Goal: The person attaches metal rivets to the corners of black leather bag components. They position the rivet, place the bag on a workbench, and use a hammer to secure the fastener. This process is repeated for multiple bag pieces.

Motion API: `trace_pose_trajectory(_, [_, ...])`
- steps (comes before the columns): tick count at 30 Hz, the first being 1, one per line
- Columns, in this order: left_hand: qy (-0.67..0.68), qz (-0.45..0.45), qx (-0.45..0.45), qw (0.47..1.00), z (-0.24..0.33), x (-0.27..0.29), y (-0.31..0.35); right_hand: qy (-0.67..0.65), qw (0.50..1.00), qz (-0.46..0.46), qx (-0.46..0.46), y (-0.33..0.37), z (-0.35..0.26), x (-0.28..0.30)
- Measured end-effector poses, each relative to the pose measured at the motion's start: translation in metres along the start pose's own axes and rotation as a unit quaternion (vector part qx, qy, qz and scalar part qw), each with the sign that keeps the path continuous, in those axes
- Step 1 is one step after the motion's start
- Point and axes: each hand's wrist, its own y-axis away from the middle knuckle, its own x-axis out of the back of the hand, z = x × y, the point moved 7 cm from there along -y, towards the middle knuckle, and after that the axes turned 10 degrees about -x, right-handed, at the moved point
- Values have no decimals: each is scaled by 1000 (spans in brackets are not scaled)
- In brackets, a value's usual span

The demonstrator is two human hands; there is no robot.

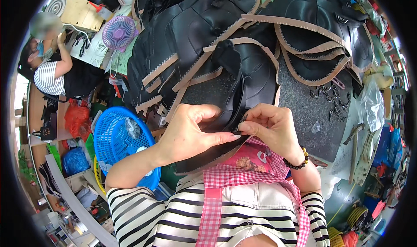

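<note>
A black leather-like piece (202,161) with a brown zigzag-cut edge lies at the near side of the worktop, against my apron. My left hand (184,131) is closed on it, thumb stretched along its edge and fingers hidden behind the black material. Close by, my right hand (273,127) pinches a small dark fitting between thumb and fingertips, at the lower end of a black strap (238,97). The fitting's exact shape is mostly covered by my fingers. Several small dark hooks (334,100) lie scattered on the dark work surface (304,129) to the right.
More black padded pieces (191,25) with brown edges are heaped at the back, others (317,60) at back right. A purple fan (119,32) stands at back left. Below it are a blue basket (99,136) and a red bag (77,118). Another person (54,75) sits far left.
</note>
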Motion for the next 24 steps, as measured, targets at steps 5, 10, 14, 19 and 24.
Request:
trace_pose_trajectory(5, [19, 16, -2, 1000, -4, -4, 1, 2, 1000, 8, -5, 1, 8, 0])
trace_pose_trajectory(10, [4, -10, 27, 1000, -17, -10, 11, 66, 997, 25, 20, 5, 1, 0])
trace_pose_trajectory(14, [6, 5, 19, 1000, -12, -11, 14, 47, 993, 47, 99, 7, -4, 2])
trace_pose_trajectory(19, [-5, 6, 1, 1000, -10, -16, 15, 39, 987, 70, 141, 12, 0, 4])
trace_pose_trajectory(24, [8, 4, -2, 1000, -7, -19, 15, 94, 967, 130, 198, 19, 1, 3])
